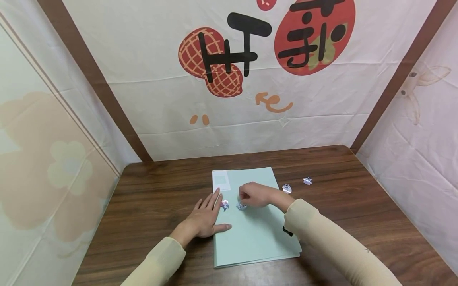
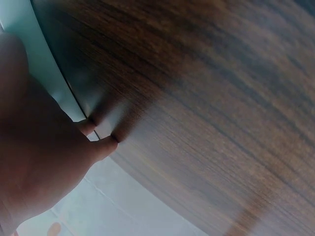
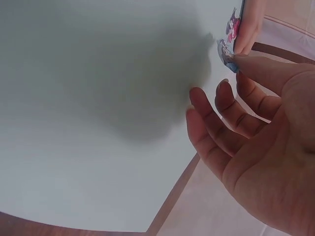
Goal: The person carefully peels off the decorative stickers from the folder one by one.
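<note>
A pale green folder lies on the wooden table. My left hand rests across its left edge with fingers spread, the thumb on the cover and some fingertips on the table, as the left wrist view shows. Over the cover, my right hand pinches a small shiny printed sticker between thumb and index finger; its other fingers are loosely bent. A second sticker, with pink and blue print, is on the cover beside my left fingers. Whether the pinched sticker touches the cover, I cannot tell.
Two more shiny stickers, a nearer one and a farther one, lie on the table right of the folder. A white label marks the folder's top left corner. A printed fabric backdrop hangs behind the table.
</note>
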`<act>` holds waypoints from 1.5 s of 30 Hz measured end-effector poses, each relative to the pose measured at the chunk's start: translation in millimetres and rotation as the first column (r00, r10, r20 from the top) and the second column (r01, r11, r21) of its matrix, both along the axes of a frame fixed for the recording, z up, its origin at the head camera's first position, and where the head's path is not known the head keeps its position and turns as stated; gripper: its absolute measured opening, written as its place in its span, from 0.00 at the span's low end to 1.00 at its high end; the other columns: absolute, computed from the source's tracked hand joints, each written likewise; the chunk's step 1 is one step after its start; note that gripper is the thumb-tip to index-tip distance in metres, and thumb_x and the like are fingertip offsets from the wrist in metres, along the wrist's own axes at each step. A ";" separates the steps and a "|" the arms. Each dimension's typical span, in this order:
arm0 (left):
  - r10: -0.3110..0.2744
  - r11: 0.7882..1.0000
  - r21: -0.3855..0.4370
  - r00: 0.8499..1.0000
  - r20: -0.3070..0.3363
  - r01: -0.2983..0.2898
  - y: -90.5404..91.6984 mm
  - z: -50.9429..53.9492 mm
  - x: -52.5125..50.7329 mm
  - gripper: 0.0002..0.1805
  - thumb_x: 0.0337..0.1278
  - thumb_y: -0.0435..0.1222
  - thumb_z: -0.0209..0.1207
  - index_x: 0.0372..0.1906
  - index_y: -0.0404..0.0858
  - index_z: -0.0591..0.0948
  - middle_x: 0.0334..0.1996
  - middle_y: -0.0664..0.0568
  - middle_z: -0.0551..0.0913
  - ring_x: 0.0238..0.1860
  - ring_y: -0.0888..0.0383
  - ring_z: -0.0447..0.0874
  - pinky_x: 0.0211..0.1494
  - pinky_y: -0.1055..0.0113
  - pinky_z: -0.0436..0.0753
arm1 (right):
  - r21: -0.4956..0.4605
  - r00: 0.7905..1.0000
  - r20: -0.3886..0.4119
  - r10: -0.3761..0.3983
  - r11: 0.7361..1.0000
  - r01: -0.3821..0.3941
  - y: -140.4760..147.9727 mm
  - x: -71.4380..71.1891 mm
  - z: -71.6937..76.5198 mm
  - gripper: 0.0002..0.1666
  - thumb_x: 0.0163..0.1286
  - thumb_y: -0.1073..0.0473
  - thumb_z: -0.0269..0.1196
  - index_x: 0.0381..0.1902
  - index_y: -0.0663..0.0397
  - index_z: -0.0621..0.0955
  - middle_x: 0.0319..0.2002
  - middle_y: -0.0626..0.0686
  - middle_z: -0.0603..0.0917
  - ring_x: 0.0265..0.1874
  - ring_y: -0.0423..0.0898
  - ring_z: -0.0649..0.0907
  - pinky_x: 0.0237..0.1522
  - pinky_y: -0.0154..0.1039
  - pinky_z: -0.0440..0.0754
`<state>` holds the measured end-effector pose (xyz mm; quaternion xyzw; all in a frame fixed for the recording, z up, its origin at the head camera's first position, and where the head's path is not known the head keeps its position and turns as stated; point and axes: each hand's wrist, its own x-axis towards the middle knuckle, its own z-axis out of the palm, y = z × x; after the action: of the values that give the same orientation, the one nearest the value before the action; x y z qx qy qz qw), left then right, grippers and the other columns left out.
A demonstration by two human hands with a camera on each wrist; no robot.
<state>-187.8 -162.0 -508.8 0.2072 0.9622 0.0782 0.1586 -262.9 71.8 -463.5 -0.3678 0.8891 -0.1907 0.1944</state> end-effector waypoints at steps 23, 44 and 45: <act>-0.001 1.000 0.014 1.000 0.000 0.001 0.8 0.1 -0.5 0.60 0.62 0.73 0.50 0.83 0.37 0.45 0.84 0.46 0.32 0.82 0.42 0.41 0.78 0.36 0.48 | -0.035 0.999 -0.026 -0.038 0.999 0.037 23.8 -17.0 13.2 0.05 0.75 0.63 0.62 0.36 0.53 0.80 0.28 0.46 0.76 0.30 0.41 0.73 0.35 0.35 0.73; -0.020 0.999 0.025 1.000 -0.008 0.020 -2.4 -1.9 -2.6 0.61 0.62 0.73 0.50 0.83 0.37 0.44 0.84 0.45 0.31 0.82 0.41 0.41 0.78 0.34 0.46 | -0.045 0.996 -0.042 -0.079 0.996 0.077 48.8 -29.7 14.4 0.07 0.74 0.64 0.62 0.33 0.54 0.78 0.26 0.47 0.75 0.27 0.41 0.71 0.32 0.35 0.71; -0.021 1.000 0.017 1.000 -0.008 0.021 -2.5 -2.1 -2.5 0.61 0.61 0.74 0.49 0.83 0.37 0.43 0.84 0.46 0.30 0.82 0.41 0.40 0.78 0.35 0.46 | -0.049 0.996 -0.043 -0.083 0.995 0.081 49.9 -31.1 14.3 0.07 0.74 0.64 0.62 0.33 0.55 0.78 0.26 0.47 0.75 0.27 0.41 0.71 0.31 0.35 0.70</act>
<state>-190.4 -164.5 -511.0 0.2189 0.9599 0.0840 0.1539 -294.0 121.7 -449.2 -0.3397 0.9029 -0.2112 0.1573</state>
